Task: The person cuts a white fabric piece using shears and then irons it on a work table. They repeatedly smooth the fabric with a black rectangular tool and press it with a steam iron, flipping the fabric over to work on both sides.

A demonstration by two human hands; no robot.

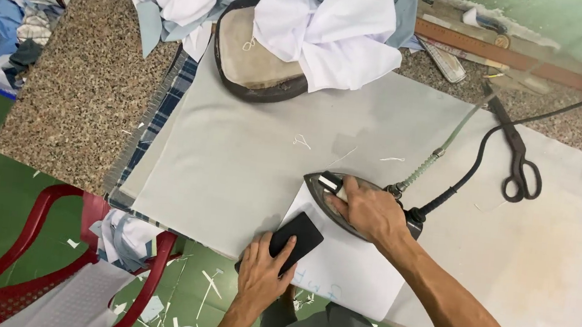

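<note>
My right hand [370,211] grips the handle of a dark clothes iron [325,186] resting on a white piece of fabric [352,267] near the front edge of the grey pressing cloth [249,152]. The iron's black cord [478,161] and a pale braided hose [444,147] run up to the right. Left of the iron, my left hand [261,272] presses a flat black rectangular block [297,238] onto the white fabric's left corner.
Black scissors [518,162] lie at the right on the cloth. A padded pressing cushion [251,62] and a heap of white and blue garments [307,14] sit at the back. A red plastic chair [42,267] stands at lower left beside the speckled stone counter [75,90].
</note>
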